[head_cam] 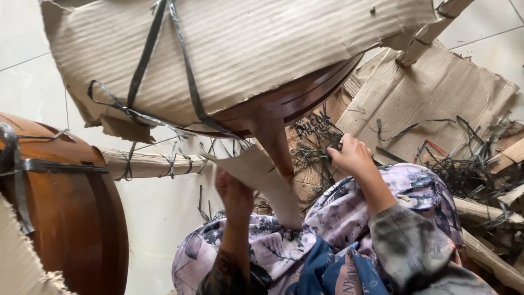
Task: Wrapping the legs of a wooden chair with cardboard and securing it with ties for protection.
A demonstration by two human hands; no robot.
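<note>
A round brown wooden furniture piece (305, 95) hangs tilted above my lap, its top wrapped in corrugated cardboard (245, 43) tied with black plastic straps (188, 82). One bare wooden leg (273, 142) points down toward me. My left hand (234, 194) grips a torn cardboard flap (262, 180) that lies against that leg. My right hand (352, 155) is to the right of the leg, fingers closed on a small dark object (334, 147) among loose straps; what it is cannot be made out.
A second round wooden piece (71, 207) with a black strap stands at the left. A cardboard-wrapped leg (147, 164) runs across the white tiled floor (158, 218). Flattened cardboard (436, 93) and a heap of cut straps (469, 164) lie at the right.
</note>
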